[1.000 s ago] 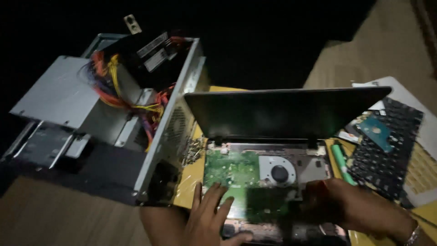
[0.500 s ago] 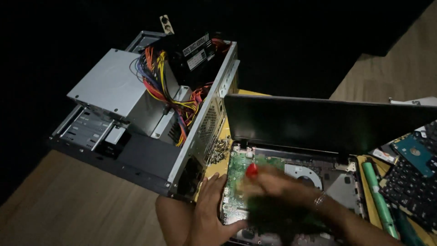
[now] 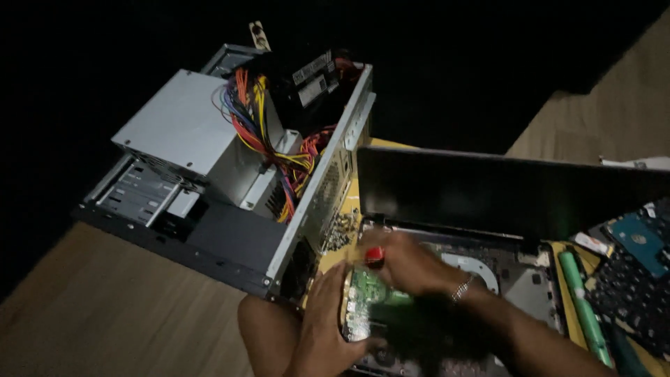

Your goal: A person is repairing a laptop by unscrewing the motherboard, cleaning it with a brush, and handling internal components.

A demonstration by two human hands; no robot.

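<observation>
Two hands work the green board (image 3: 368, 297) inside the opened laptop (image 3: 502, 279): left hand (image 3: 328, 318) braces its edge, right hand (image 3: 412, 265) pinches a red-handled tool (image 3: 375, 255). Thin, stiff, fragile; hold by edges.

Laptop screen (image 3: 502, 192): wide dark rectangle, unlit, standing open and tilted at the right half of the wooden worktop (image 3: 125, 321), just right of the open desktop case (image 3: 230, 181).

Label, power supply (image 3: 313, 77): pale rectangular stickers on a black box at the far end of the desktop case, above the bundle of coloured cables; print too small to tell.

Label, hard drive (image 3: 638, 241): blue-faced flat rectangle with a pale round mark, at the right edge of the worktop, lying on a detached black keyboard (image 3: 628, 293).

No packages or signs.
</observation>
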